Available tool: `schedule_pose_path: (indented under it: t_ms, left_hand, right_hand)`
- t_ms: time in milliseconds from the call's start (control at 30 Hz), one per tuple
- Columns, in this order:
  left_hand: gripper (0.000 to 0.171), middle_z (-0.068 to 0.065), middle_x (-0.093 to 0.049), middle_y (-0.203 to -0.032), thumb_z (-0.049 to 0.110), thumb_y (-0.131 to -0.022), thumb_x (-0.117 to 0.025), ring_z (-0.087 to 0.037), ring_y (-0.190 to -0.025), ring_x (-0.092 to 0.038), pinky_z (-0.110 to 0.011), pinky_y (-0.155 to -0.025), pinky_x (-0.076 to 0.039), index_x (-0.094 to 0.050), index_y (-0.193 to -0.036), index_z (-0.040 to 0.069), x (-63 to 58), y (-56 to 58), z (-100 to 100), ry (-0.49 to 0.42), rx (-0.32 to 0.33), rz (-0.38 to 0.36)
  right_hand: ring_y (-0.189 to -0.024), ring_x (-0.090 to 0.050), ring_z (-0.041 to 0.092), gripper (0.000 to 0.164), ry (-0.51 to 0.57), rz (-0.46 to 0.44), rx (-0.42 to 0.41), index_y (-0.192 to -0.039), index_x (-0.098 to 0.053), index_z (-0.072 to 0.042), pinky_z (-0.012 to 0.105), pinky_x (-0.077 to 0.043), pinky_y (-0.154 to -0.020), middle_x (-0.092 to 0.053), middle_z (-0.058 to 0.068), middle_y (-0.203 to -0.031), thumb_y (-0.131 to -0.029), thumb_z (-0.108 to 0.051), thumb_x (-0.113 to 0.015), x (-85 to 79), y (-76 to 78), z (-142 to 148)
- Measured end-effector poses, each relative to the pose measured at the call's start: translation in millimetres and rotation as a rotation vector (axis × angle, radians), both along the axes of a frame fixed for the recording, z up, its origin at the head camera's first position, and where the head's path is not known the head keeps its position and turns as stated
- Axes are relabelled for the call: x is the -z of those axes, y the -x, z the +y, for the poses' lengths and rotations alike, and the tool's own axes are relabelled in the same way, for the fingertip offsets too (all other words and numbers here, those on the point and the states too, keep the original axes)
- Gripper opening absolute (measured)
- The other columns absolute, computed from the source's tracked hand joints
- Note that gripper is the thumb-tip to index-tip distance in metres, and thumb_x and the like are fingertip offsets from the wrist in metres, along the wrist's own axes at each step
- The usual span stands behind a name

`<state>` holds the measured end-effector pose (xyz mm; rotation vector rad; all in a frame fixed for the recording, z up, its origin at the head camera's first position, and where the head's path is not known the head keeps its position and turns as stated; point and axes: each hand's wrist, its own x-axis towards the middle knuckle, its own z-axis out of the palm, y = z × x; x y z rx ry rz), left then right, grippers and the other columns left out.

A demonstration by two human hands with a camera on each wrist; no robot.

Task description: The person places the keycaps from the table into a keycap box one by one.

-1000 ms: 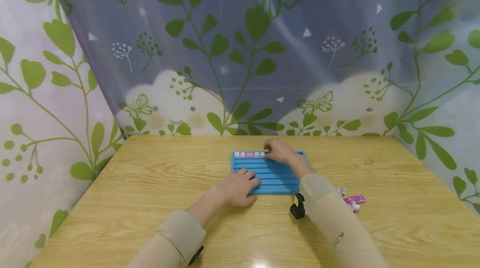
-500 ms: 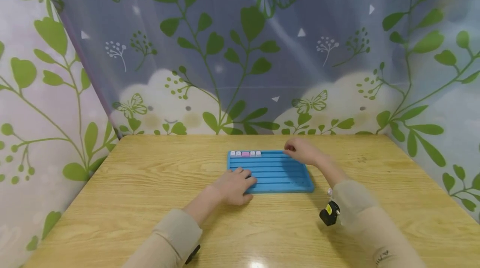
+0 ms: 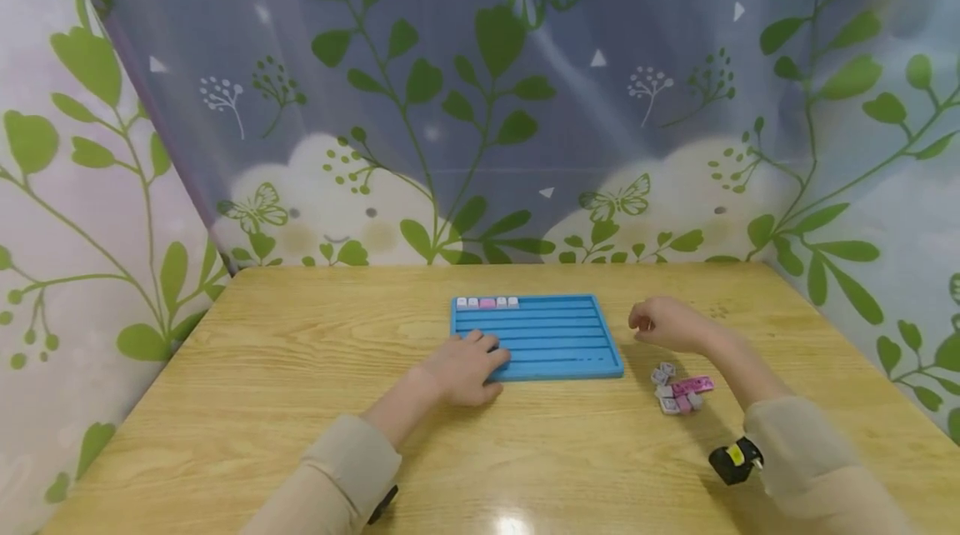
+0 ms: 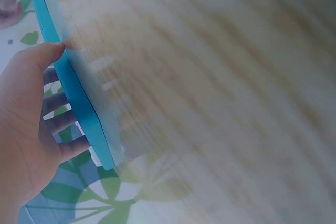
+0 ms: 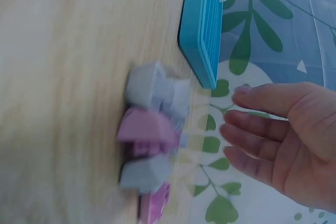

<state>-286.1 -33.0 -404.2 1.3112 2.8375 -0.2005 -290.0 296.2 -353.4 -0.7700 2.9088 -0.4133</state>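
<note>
Blue tray [image 3: 555,341] lies flat on the table [image 3: 300,335], nearer its far edge than its near one, ridges running left to right. A row of keycaps [image 3: 487,302], white with a pink one in the middle, sits in the tray's far left corner, along the far edge; the ridges presumably keep it straight. Left hand [image 3: 465,370] rests over the tray's near left corner, fingers spread and extended, thumb against the near edge; probably steadying it, not lifting. Right hand [image 3: 675,325] hangs above the table beyond the tray's right edge, fingers loosely bent, thumb apart, nothing seen between them in the right wrist view. Loose keycaps [image 3: 668,405] plus a long pink piece [image 3: 693,386] lie bunched off the tray's near right corner, apart from it, likely put there for easy right-hand reach. Legends too small to read.
</note>
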Motion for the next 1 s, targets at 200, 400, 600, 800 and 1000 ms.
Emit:
schedule_pose_path:
  t_ms: [200,400,600,800,1000]
  left_hand:
    - [0.049,-0.006,-0.046,-0.132,0.042,-0.094,-0.048,-0.025,-0.118,-0.043,-0.043,-0.094,-0.040,-0.045,-0.136,0.018,-3.8,-0.5,0,0.002,-0.013,-0.005]
    - [0.049,-0.006,-0.046,-0.131,0.043,-0.094,-0.047,-0.024,-0.118,-0.043,-0.043,-0.095,-0.039,-0.045,-0.136,0.018,-4.1,-1.8,1,0.010,-0.012,-0.010]
    - [0.049,-0.006,-0.046,-0.131,0.042,-0.094,-0.047,-0.024,-0.118,-0.043,-0.043,-0.094,-0.040,-0.046,-0.136,0.017,-3.9,-2.8,1,0.005,-0.006,-0.012]
    - [0.049,-0.005,-0.046,-0.132,0.042,-0.094,-0.047,-0.024,-0.118,-0.043,-0.043,-0.094,-0.039,-0.046,-0.136,0.018,-3.3,-2.5,1,0.004,-0.009,-0.019]
    - [0.049,-0.005,-0.046,-0.132,0.043,-0.094,-0.047,-0.024,-0.118,-0.043,-0.043,-0.095,-0.039,-0.046,-0.136,0.018,-3.0,-1.6,1,0.007,-0.013,-0.013]
  right_hand:
    - [-0.078,-0.056,0.020,0.013,-0.065,-0.083,0.028,-0.094,-0.064,0.000,0.038,-0.048,-0.068,-0.060,0.004,-0.085,-0.082,-0.003,-0.063,0.6,-15.0,12]
    - [-0.078,-0.054,0.020,0.024,-0.074,-0.178,0.055,-0.093,-0.065,-0.006,0.036,-0.048,-0.065,-0.059,0.004,-0.087,-0.072,0.006,-0.060,7.5,-23.6,19]
    - [-0.078,-0.055,0.020,0.025,-0.061,-0.179,0.054,-0.091,-0.065,-0.006,0.036,-0.048,-0.066,-0.060,0.003,-0.085,-0.071,0.008,-0.062,14.5,-24.0,21]
    - [-0.075,-0.054,0.019,0.021,-0.060,-0.175,0.052,-0.089,-0.065,-0.007,0.036,-0.048,-0.065,-0.059,0.002,-0.083,-0.071,0.004,-0.068,15.8,-24.0,18]
    - [-0.071,-0.049,0.015,0.017,-0.052,-0.164,0.044,-0.083,-0.064,-0.010,0.034,-0.045,-0.063,-0.056,-0.002,-0.079,-0.072,0.002,-0.070,18.6,-22.6,19]
